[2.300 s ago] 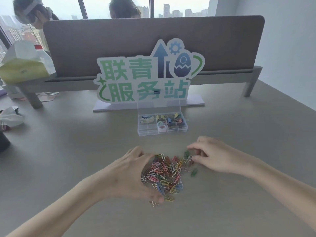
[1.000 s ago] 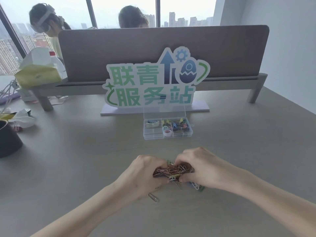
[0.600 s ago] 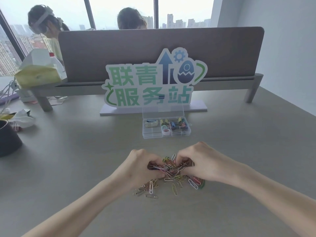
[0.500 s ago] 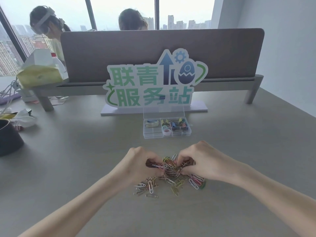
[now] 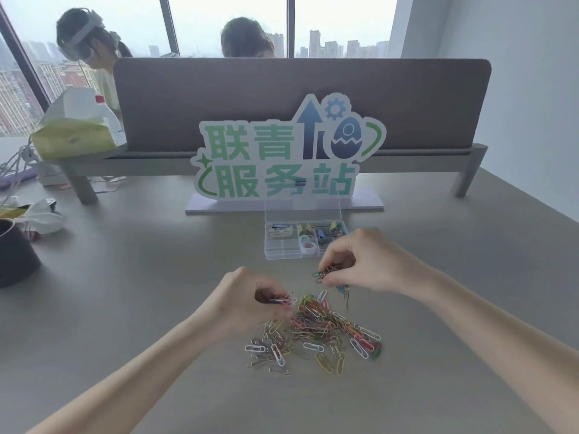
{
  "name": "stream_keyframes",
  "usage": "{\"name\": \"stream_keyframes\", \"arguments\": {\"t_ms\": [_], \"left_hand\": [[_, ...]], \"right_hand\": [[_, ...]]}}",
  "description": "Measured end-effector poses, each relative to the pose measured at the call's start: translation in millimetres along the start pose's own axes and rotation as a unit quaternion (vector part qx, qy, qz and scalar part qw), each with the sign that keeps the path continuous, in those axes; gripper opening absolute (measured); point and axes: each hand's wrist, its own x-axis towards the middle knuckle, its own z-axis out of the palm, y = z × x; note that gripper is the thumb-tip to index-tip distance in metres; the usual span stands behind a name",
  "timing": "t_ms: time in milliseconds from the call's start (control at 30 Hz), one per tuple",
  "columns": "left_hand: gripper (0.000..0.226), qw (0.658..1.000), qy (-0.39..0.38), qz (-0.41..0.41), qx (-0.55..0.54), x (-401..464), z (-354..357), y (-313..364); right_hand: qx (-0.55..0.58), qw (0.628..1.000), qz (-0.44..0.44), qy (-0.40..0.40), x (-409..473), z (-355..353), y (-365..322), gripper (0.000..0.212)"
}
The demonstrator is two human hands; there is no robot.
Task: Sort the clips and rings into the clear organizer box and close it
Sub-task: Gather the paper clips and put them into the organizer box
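the left hand (image 5: 247,303) has its grip narrow, fingers curled in with the thumb, pinching a small bunch of coloured wire paper clips (image 5: 280,300) low over the grey bench (image 5: 125,292). the right hand (image 5: 363,264) is raised a little higher, its grip also narrow, thumb and fingertips pinched on its own cluster of clips (image 5: 327,272), with a few blue ones dangling just under the thumb.

the loose pile of multicoloured paper clips (image 5: 316,333) lies on the bench just below and between the two grips, spreading toward the wearer; its near edge has white, yellow and silver clips lying flat and apart from each other, and a green one at the far right end of the pile.

the clear plastic organizer box (image 5: 305,239) sits beyond the right grip, near it but not touching, with its see-through lid (image 5: 302,209) standing upright and open. its far compartments hold a small white packet, yellow and blue binder clips; a pale pink ring (image 5: 308,246) lies in a middle near compartment. the near left compartment looks bare.

beyond the box stands a white cut-out sign with green lettering (image 5: 282,161), in front of a brown desk divider panel (image 5: 300,101). far to the left of the left grip, at the bench edge, is a dark round container (image 5: 15,255).
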Motion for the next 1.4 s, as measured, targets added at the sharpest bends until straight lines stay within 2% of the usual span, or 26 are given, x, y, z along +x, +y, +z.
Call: {"name": "stream_keyframes", "arguments": {"t_ms": [200,500,767,1200,1400], "left_hand": [[0.011,1.0,0.014,0.002,-0.016,5.9,-2.0,-9.8],[0.014,1.0,0.007,-0.003,-0.023,10.5,2.0,-17.6],[0.015,1.0,0.008,0.0,-0.024,9.6,1.7,-18.3],[0.013,1.0,0.005,-0.002,-0.026,10.6,0.8,-17.8],[0.015,1.0,0.002,0.0,-0.024,10.6,1.0,-18.5]], "right_hand": [[0.014,0.999,-0.016,0.036,60.0,-6.6,-11.8,0.014],[0.002,0.999,-0.032,0.017,128.5,11.6,-15.1,0.015],[-0.042,0.998,-0.043,0.01,141.5,24.9,-8.0,0.016],[-0.011,0.998,-0.051,0.046,147.6,14.6,-6.3,0.014],[-0.026,0.997,-0.061,0.028,147.4,21.0,-3.1,0.016]]}}
